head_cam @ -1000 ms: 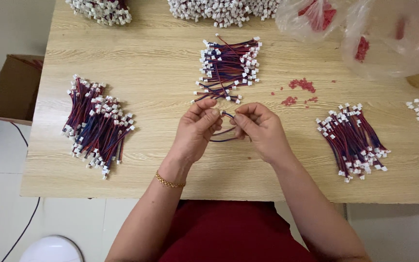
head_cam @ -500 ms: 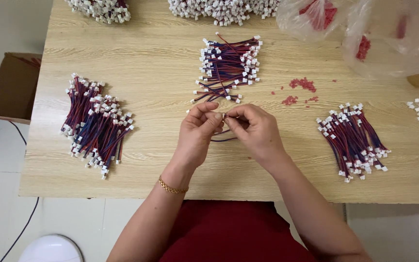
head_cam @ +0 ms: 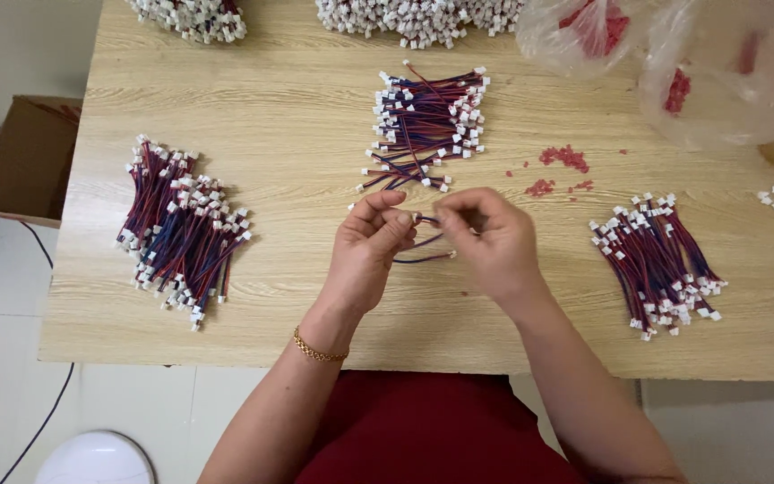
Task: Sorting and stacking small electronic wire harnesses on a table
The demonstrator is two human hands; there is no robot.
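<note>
Centrally, I log left hand (head_cam: 371, 246) and right hand (head_cam: 487, 240) pinching one short red-and-blue wire lead with a small white plug (head_cam: 425, 235), raised off the pale wooden table (head_cam: 297, 134) for finger room | loose lead pile (head_cam: 427, 121) at 12 o'clock; bundles at 9 (head_cam: 181, 235) and 3 (head_cam: 657, 264) kept apart

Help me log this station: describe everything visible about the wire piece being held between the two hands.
The wire piece is a short, thin red-and-blue lead with a small white connector at one end. It hangs in a loose loop above the wooden table, pinched in the grip of the left hand and right hand. Finer details are too small to tell.
</note>
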